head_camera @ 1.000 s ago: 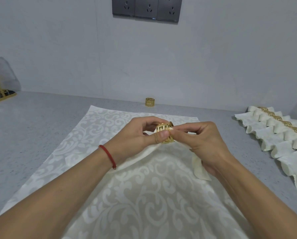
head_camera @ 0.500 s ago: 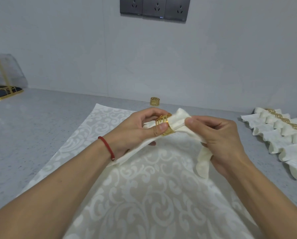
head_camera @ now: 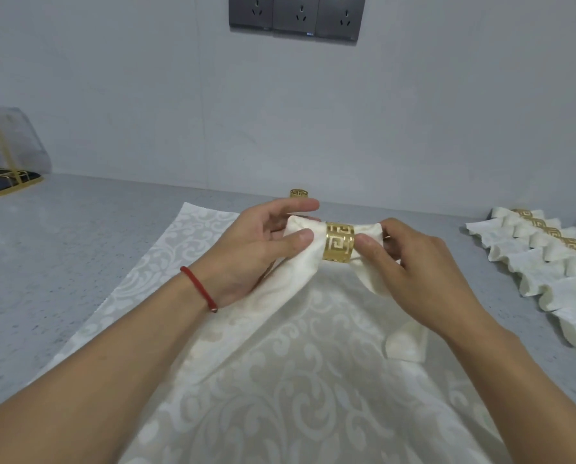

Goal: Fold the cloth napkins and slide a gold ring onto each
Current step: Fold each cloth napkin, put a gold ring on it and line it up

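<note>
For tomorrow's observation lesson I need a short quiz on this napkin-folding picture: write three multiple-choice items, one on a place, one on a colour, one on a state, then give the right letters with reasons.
1. Where does the spare gold ring stand?
A. on the counter beyond the hands
B. on the row of finished napkins
C. in the wire stand at far left

2. What colour is the bracelet on the left wrist?
A. blue
B. red
C. green

3. How does the gold ring in the hands sit?
A. lying loose on the counter
B. hanging from one finger
C. around the folded napkin

Answers:
1 A: it stands alone near the wall, behind the fingers.
2 B: a red cord circles the wrist.
3 C: cloth shows on both sides of it, with the left hand and right hand pinching the napkin either side.
</note>
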A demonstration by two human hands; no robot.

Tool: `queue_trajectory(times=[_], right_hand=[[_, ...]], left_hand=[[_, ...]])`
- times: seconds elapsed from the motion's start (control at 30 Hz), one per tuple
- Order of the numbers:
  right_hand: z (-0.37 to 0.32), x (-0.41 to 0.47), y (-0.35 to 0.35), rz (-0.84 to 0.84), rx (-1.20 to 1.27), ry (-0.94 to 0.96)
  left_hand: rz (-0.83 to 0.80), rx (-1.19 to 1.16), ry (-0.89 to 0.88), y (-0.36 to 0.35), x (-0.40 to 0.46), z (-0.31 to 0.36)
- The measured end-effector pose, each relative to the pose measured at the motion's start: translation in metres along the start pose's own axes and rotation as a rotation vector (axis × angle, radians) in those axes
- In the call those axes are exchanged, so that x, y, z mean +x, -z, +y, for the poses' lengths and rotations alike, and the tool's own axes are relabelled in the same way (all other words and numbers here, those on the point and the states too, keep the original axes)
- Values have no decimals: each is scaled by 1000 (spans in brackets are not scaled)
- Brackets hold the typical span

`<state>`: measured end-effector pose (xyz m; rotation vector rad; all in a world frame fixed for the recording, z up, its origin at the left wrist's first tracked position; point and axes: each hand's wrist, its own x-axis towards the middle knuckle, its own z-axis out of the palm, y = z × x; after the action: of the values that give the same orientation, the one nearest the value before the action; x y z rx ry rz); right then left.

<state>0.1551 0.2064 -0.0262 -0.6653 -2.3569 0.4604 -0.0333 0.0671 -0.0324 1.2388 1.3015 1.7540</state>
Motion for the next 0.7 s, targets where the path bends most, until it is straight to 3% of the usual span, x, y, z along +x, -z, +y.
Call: queue_trajectory(times=[0.17,0.3,0.4,0.47,0.63,0.7], right_hand=[[1,4,4,-35,93,-91],[-6,-1,3,-205,494,-245],[-4,-3,4,-348,678,-236],[1,-2,8,-379,602,-162],[11,4,17,-291,-75,2],[9,5,23,-337,-32,-13]], left_hand=[[14,59,-2,-6,-1,-4],[75,94,4,-8,-1,-4],[136,86,47,-9,0,-5],[149,34,95,-9,1,-3],[111,122,165,-12,9,11],[114,94,199,-16,12,20]])
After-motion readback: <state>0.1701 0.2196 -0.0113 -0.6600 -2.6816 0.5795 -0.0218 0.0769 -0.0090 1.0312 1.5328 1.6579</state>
